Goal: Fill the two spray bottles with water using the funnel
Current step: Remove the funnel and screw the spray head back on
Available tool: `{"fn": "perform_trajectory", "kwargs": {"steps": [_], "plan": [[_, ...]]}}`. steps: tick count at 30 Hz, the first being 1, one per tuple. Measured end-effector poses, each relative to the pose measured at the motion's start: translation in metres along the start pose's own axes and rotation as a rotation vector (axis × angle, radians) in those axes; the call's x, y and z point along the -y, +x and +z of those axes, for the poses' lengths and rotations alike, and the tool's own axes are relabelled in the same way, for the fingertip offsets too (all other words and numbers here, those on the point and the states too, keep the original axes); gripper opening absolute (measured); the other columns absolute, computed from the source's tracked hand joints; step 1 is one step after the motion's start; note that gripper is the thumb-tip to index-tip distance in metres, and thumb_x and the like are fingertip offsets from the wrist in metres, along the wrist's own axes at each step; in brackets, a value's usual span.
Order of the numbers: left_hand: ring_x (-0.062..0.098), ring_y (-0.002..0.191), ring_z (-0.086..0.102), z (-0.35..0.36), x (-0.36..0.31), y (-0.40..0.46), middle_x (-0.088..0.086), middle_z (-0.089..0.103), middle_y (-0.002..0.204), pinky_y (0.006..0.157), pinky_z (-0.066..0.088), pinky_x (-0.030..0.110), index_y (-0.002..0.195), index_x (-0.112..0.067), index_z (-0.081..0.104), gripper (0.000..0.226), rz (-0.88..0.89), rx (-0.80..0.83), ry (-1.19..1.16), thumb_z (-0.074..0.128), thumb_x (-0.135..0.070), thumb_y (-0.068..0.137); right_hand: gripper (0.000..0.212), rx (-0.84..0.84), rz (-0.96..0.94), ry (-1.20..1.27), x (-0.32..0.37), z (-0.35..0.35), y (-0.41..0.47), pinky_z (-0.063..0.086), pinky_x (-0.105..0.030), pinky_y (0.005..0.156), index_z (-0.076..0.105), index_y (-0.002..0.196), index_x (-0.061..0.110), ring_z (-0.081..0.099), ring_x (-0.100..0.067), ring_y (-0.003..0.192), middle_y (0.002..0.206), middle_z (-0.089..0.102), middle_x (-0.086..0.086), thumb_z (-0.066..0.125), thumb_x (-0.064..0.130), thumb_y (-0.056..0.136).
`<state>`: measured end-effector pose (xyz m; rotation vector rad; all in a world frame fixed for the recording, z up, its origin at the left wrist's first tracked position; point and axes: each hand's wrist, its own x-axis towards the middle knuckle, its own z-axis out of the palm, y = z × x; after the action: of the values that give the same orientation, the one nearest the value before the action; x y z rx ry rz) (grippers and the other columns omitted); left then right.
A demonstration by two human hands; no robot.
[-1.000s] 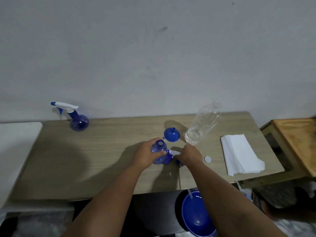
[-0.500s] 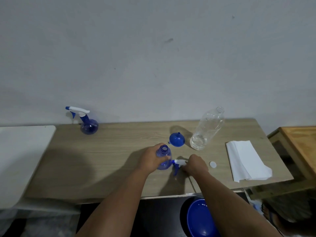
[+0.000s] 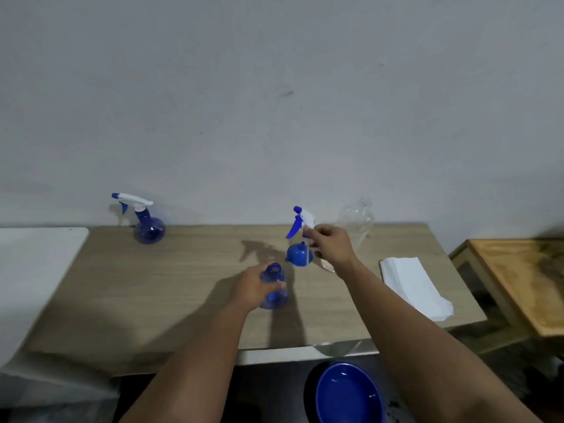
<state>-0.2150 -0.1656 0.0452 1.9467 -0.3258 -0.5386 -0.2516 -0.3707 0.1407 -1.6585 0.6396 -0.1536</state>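
Observation:
My left hand (image 3: 254, 287) grips an open-necked blue spray bottle (image 3: 274, 283) standing near the middle of the wooden table (image 3: 171, 288). My right hand (image 3: 331, 242) holds that bottle's white and blue trigger head (image 3: 300, 222) up in the air, above the blue funnel (image 3: 299, 254), which lies on the table. A second blue spray bottle (image 3: 146, 222), trigger head screwed on, stands at the back left. The clear plastic water bottle (image 3: 355, 222) stands uncapped behind my right hand, partly hidden by it.
A folded white cloth (image 3: 412, 285) lies on the table's right side. A blue basin (image 3: 348, 395) sits on the floor below the front edge. A white surface (image 3: 33, 270) adjoins on the left, a wooden stand (image 3: 518, 279) on the right.
My right hand has lifted the trigger head from beside the open bottle, up and away toward the back. My left hand keeps its grip on the bottle.

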Motion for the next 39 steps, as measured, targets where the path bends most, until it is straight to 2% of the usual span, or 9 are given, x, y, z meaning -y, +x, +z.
{"fn": "perform_trajectory", "kwargs": {"steps": [4, 10, 13, 20, 23, 27, 29, 32, 39], "plan": [[0.009, 0.086, 0.071, 0.002, 0.008, 0.006, -0.010, 0.076, 0.090, 0.085, 0.055, 0.033, 0.102, -0.032, 0.074, 0.050, -0.032, -0.030, 0.027, 0.088, -0.044, 0.056, 0.019, 0.069, -0.160, 0.174, 0.038, 0.016, -0.015, 0.058, -0.032, 0.066, 0.062, 0.091, 0.007, 0.076, -0.024, 0.081, 0.092, 0.073, -0.019, 0.074, 0.020, 0.099], [-0.001, 0.077, 0.067, 0.003, 0.001, 0.002, -0.009, 0.075, 0.089, 0.076, 0.049, 0.016, 0.110, -0.016, 0.072, 0.040, -0.042, -0.010, -0.018, 0.088, -0.011, 0.074, 0.017, 0.113, -0.195, 0.324, 0.041, 0.040, -0.023, 0.065, -0.038, 0.075, 0.063, 0.088, 0.011, 0.077, -0.040, 0.100, 0.092, 0.066, -0.014, 0.075, 0.015, 0.099], [-0.004, 0.077, 0.068, 0.003, 0.000, 0.001, -0.009, 0.076, 0.088, 0.071, 0.046, 0.007, 0.107, -0.017, 0.073, 0.036, -0.046, -0.010, -0.031, 0.086, -0.007, 0.074, 0.016, 0.085, -0.202, 0.367, 0.038, 0.047, -0.026, 0.066, -0.040, 0.076, 0.062, 0.090, 0.008, 0.077, -0.042, 0.099, 0.087, 0.066, -0.008, 0.075, 0.013, 0.099], [0.006, 0.094, 0.071, 0.000, 0.003, 0.007, -0.016, 0.077, 0.096, 0.087, 0.054, 0.027, 0.107, -0.036, 0.072, 0.052, -0.104, 0.016, 0.013, 0.089, -0.044, 0.059, 0.008, 0.115, -0.310, 0.403, 0.059, 0.053, -0.027, 0.067, -0.044, 0.079, 0.067, 0.094, 0.012, 0.079, -0.037, 0.098, 0.098, 0.068, -0.012, 0.072, 0.011, 0.100], [0.005, 0.093, 0.071, 0.001, 0.004, 0.006, -0.018, 0.076, 0.093, 0.087, 0.054, 0.027, 0.094, -0.045, 0.070, 0.038, -0.092, 0.010, 0.008, 0.089, -0.039, 0.062, 0.010, 0.142, -0.324, 0.351, 0.048, 0.056, -0.025, 0.066, -0.040, 0.077, 0.070, 0.107, 0.002, 0.079, -0.031, 0.097, 0.100, 0.072, -0.015, 0.072, 0.010, 0.101], [0.002, 0.094, 0.069, 0.002, 0.003, 0.003, -0.012, 0.075, 0.102, 0.088, 0.053, 0.026, 0.114, -0.028, 0.070, 0.052, -0.083, -0.010, -0.037, 0.090, -0.032, 0.066, 0.020, 0.157, -0.249, 0.246, 0.007, 0.058, -0.020, 0.059, -0.032, 0.072, 0.069, 0.082, 0.018, 0.072, -0.025, 0.084, 0.084, 0.068, -0.019, 0.080, 0.005, 0.092], [0.000, 0.091, 0.067, 0.006, 0.004, 0.000, -0.009, 0.073, 0.102, 0.083, 0.050, 0.020, 0.116, -0.021, 0.067, 0.047, -0.081, -0.032, -0.086, 0.088, -0.018, 0.074, 0.015, 0.204, -0.196, 0.161, -0.018, 0.056, -0.019, 0.057, -0.031, 0.076, 0.073, 0.088, 0.011, 0.070, -0.020, 0.080, 0.083, 0.074, -0.009, 0.082, -0.001, 0.087], [-0.003, 0.086, 0.068, 0.012, 0.009, -0.006, -0.012, 0.073, 0.094, 0.070, 0.047, 0.011, 0.108, -0.021, 0.069, 0.036, -0.097, -0.080, -0.167, 0.087, -0.019, 0.076, 0.024, 0.275, -0.100, 0.150, -0.052, 0.055, -0.021, 0.060, -0.034, 0.083, 0.072, 0.107, -0.007, 0.077, -0.023, 0.091, 0.100, 0.080, -0.021, 0.082, -0.006, 0.085], [0.014, 0.088, 0.070, 0.016, 0.019, -0.009, 0.002, 0.076, 0.096, 0.085, 0.055, 0.041, 0.098, -0.019, 0.072, 0.024, -0.154, -0.114, -0.238, 0.071, -0.004, 0.079, 0.029, 0.250, -0.121, 0.156, -0.075, 0.054, -0.019, 0.062, -0.030, 0.082, 0.072, 0.112, -0.007, 0.079, -0.022, 0.096, 0.104, 0.080, -0.018, 0.083, -0.007, 0.084]]}}
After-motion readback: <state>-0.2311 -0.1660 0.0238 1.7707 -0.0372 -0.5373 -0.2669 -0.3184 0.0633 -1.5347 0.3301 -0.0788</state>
